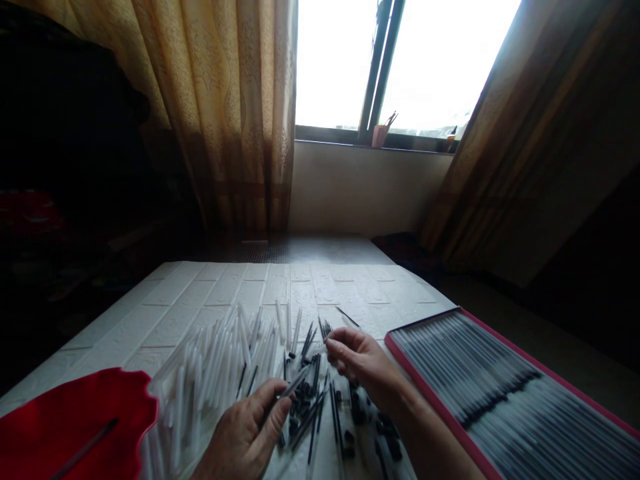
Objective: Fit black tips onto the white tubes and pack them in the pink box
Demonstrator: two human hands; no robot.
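My left hand (250,427) is closed around a slim dark pen-like stick (296,382), which slants up to the right between thumb and fingers. My right hand (357,357) is pinched, its fingertips beside a few thin dark-tipped sticks (325,327); whatever it grips is too small to make out. Below and between both hands lie loose black caps and dark thin rods (316,373) in a jumble. Left of them is a heap of clear, whitish plastic tubes (220,353), just beyond my left hand.
A red wavy-rimmed bowl (120,393) at the left holds one dark-tipped pen. At the right, a pink-edged tray (473,440) holds rows of clear pens with black middles. The table (310,287) has a white brick-pattern cover. Behind are a window and curtains (250,113).
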